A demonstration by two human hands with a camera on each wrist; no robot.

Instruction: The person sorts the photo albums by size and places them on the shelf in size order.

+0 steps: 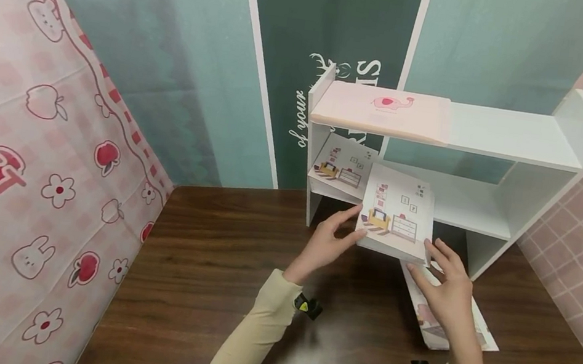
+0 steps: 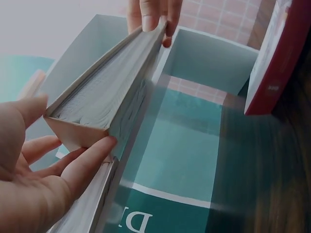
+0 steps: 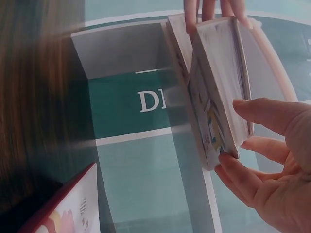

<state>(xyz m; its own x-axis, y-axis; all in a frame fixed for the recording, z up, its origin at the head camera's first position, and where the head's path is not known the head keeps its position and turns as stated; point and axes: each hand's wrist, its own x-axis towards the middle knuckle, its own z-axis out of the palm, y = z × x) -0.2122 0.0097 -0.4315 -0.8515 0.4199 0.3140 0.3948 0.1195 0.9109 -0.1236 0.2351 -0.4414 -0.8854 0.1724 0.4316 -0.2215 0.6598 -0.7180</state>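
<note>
Thick illustrated book: held by both hands, cover up, at the front of the middle shelf of the white shelving unit; it projects past the shelf edge, above the counter; whether its underside touches the shelf, cannot tell. Matching book lies just beside it on the left.

Hands: left hand pinches the left end, apparently the spine, between thumb and fingers; right hand pinches the opposite end likewise.

Handling (judged): moderate weight, given the thick page block; covers look stiff, pages loose and slightly wavy, so the block may fan or sag if only one cover is held; cover finish looks smooth, so some slip is likely; corners probably the part most easily dented.

Hold: both ends, thumbs above, fingers beneath, squeezing through the full thickness; the spine end should be the firmer purchase.
</note>
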